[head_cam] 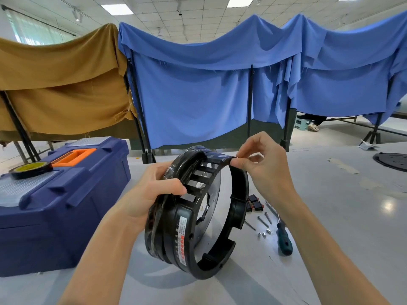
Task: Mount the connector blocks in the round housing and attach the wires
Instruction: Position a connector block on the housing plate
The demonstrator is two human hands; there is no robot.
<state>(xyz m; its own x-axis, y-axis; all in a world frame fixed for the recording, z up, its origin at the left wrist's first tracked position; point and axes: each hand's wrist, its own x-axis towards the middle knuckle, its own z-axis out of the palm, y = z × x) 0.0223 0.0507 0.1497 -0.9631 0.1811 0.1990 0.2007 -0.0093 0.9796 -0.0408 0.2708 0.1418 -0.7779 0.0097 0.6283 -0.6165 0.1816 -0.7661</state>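
1. The round housing (176, 234) is held upright on its rim near the middle of the surface's (341, 216) near edge, and its lower rim appears to rest there.
2. The housing's upper left rim is clasped by the left hand (152, 194), whose grip is curled round it.
3. The end of a black strip (220, 159) on the housing's top rim is pinched by the right hand (266, 170) in a narrow grip of thumb and forefinger.
4. The connector blocks (255, 202), black with red, are seen on the surface just beyond the housing's right side.
5. Screws (263, 221), small nuts (264, 233) and a green-handled screwdriver (284, 238) are laid near the blocks, toward the right.
6. A blue toolbox (66, 205) is placed at the left edge, and a tape roll (30, 169) is set on its lid.
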